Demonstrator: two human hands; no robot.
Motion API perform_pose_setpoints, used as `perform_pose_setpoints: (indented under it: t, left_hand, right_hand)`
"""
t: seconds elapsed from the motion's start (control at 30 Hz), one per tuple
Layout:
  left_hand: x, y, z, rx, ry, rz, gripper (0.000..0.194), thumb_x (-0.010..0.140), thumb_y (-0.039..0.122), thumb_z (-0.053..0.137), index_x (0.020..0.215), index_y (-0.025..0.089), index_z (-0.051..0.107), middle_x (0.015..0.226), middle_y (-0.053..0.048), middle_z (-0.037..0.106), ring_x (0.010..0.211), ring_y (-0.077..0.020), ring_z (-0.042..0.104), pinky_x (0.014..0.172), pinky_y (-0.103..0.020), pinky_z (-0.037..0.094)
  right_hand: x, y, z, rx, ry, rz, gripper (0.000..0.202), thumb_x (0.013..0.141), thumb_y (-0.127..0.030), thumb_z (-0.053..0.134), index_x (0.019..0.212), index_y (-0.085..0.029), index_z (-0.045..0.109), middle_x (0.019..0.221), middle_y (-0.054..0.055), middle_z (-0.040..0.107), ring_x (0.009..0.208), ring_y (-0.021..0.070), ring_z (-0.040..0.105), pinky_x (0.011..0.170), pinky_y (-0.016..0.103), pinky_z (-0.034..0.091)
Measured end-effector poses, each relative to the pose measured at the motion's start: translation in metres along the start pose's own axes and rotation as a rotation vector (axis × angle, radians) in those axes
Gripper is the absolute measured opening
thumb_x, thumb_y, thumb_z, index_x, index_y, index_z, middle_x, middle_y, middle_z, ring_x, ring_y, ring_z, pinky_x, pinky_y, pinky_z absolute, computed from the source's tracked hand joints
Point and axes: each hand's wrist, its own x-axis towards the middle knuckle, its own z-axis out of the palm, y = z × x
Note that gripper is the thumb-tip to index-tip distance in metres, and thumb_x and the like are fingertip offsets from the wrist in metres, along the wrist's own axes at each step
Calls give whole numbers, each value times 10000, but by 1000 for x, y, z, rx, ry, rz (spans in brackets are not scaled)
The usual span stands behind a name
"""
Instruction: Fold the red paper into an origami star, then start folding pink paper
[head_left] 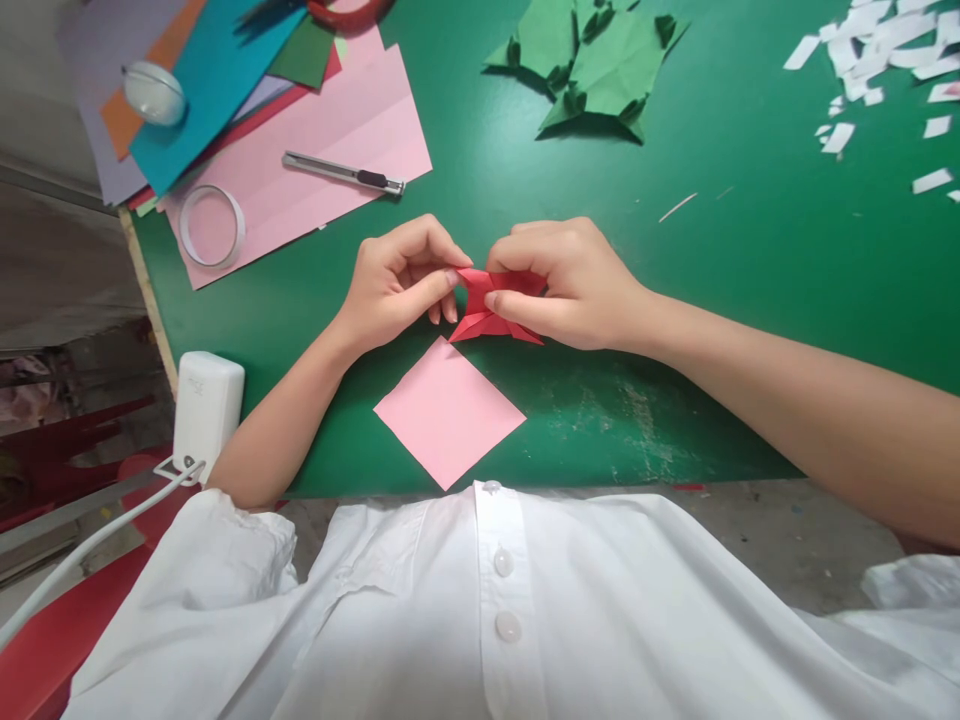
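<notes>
Between my hands is a piece of folded red paper (480, 297) with pointed corners. My left hand (405, 277) pinches its upper left corner between thumb and forefinger. My right hand (566, 283) grips the paper from the right, thumb on the near face, and its fingers hide part of the folds. Just below lies a square of pink paper (450, 415), turned like a diamond, its top corner close to the red piece. Folded green paper shapes (611, 75) with curled tips rest farther back on the table.
A utility knife (343, 172) and a tape roll (212, 226) lie on pink sheets (375, 110) at the upper left, near scissors (349, 12) and coloured paper. White paper scraps (889, 45) are scattered far right. A white power bank (208, 412) with a cable stands at the left edge.
</notes>
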Motion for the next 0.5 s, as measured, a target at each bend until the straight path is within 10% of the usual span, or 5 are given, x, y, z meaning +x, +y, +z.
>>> perform_pose_setpoints:
  t: [0.5]
  left_hand:
    - [-1, -3, 0, 54, -100, -5, 320, 910, 553, 690, 922, 248, 594, 710, 50, 655, 504, -79, 621, 436, -210, 488]
  right_hand:
    - [0, 0, 1, -28, 15, -16, 274, 841, -234, 509, 633, -230, 330, 570, -6, 427, 633, 145, 418, 605, 342, 321]
